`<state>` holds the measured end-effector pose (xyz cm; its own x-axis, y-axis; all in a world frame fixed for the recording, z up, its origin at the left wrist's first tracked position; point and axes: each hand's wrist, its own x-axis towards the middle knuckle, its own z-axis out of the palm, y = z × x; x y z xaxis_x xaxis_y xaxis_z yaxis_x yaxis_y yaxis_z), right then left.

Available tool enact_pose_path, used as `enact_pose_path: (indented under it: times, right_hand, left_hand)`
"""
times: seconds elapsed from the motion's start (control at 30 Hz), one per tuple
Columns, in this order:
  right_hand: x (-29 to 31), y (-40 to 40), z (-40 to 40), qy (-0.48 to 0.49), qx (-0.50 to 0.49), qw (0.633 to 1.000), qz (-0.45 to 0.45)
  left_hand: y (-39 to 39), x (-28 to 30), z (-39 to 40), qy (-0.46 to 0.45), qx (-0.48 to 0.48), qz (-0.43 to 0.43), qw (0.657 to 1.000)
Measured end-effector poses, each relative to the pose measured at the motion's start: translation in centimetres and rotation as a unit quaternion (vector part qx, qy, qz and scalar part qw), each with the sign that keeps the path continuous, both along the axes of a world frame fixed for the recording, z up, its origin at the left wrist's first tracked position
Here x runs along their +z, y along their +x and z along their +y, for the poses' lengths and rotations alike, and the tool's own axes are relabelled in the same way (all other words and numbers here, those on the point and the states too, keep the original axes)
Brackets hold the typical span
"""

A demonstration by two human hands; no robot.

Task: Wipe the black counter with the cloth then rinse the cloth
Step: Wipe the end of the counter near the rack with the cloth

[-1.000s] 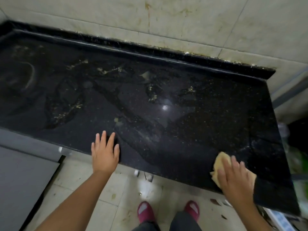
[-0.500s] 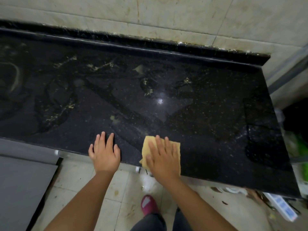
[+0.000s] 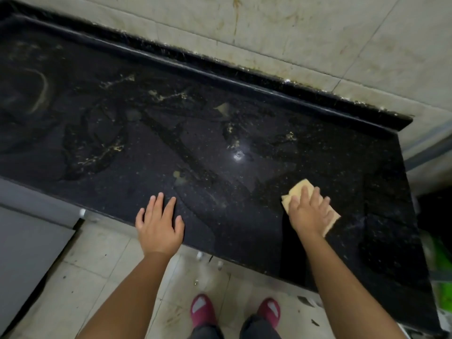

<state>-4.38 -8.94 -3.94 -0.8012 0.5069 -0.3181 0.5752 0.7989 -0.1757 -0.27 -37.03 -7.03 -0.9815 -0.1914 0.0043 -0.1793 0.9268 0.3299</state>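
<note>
The black counter is wet, with yellowish streaks and smears across its middle and left. A folded yellow cloth lies flat on the counter at the front right. My right hand presses down on the cloth with straight, spread fingers and covers most of it. My left hand rests flat on the counter's front edge, fingers spread, holding nothing.
A stained tiled wall rises behind the counter's raised back lip. Below the front edge are floor tiles and my two red slippers. A grey cabinet front is at the left. Green items sit beyond the counter's right end.
My right hand slid the cloth from the front right to beside my left hand, then back to the right and a little further in. My left hand stayed on the edge.
</note>
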Motion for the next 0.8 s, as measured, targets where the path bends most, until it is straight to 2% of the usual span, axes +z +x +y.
enact_pose_path:
  times: [0.1,0.23,0.27,0.33,0.43,0.53,0.6,0.7,0.8]
  right_hand:
    - [-0.6,-2.1,-6.3,-0.004,0.146,0.989,0.009]
    - [-1.2,1.2,-12.6,0.004,0.342,0.940,0.005]
    - [-1.2,2.9,-12.9,0.026,0.378,0.925,0.014]
    - [-1.8,6.2,-11.8,0.025,0.393,0.919,0.000]
    - [-2.5,9.7,-6.1,0.038,0.351,0.935,-0.030]
    - [-1.5,9.2,0.0,0.073,0.245,0.967,-0.021]
    - [-0.8,7.3,2.7,0.048,0.168,0.984,-0.022]
    - [-0.3,3.2,3.1,0.037,0.069,0.997,-0.006]
    - [-0.2,-1.7,0.0,0.025,0.032,0.999,-0.003]
  left_hand:
    - [-0.1,-0.1,0.0,0.000,0.003,0.000,1.000]
    - [-0.1,-0.4,-0.1,-0.002,0.004,0.002,1.000]
    - [0.0,-0.4,-0.1,-0.003,0.003,0.002,1.000]
    - [0.0,-0.4,-0.1,-0.001,0.005,0.004,1.000]
    - [-0.1,-0.3,0.0,-0.002,0.007,0.002,1.000]
    - [-0.2,-0.1,0.0,-0.013,0.003,0.002,1.000]
    - [-0.2,-0.1,0.0,-0.011,0.002,0.006,1.000]
    - [-0.2,-0.2,-0.1,-0.005,0.005,0.014,1.000]
    - [-0.3,-0.3,-0.1,-0.010,0.007,0.018,1.000]
